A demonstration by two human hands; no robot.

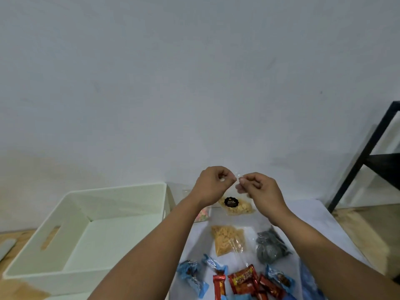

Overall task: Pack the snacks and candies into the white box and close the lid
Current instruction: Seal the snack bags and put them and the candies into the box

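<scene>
I see the open white rectangular plastic box (86, 230) with slot handles on the left, nothing inside that I can make out. Beside it lies a pale cloth (287, 215) carrying the snacks. My left hand (213, 185) and right hand (259, 188) both pinch the top edge of a clear plastic bag of pale yellow nuts with a black round label (236, 205), lifted above the cloth. Below it rest a clear bag of orange crackers (227, 239), a clear bag of grey discs (270, 245), red wrapped bars (244, 280) and blue wrapped candies (192, 276).
</scene>
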